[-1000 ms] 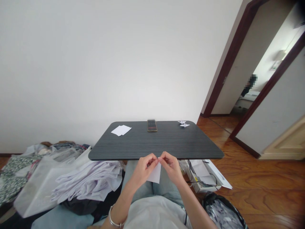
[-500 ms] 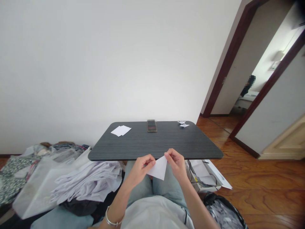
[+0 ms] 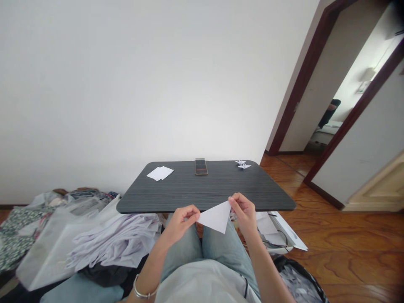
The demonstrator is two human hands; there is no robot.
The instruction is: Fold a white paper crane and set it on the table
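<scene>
Paper triangle [image 3: 217,217] pinched at two corners by left hand [image 3: 179,222] and right hand [image 3: 245,213], near the front edge of the table [image 3: 176,194].

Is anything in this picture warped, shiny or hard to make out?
Head view: the door frame leans steeply, perhaps lens distortion; same view, the wall dims toward the left edge, and the wooden floor has a pale sheen at lower right; same view, the paper looks plain white, any creases indistinct.
</scene>
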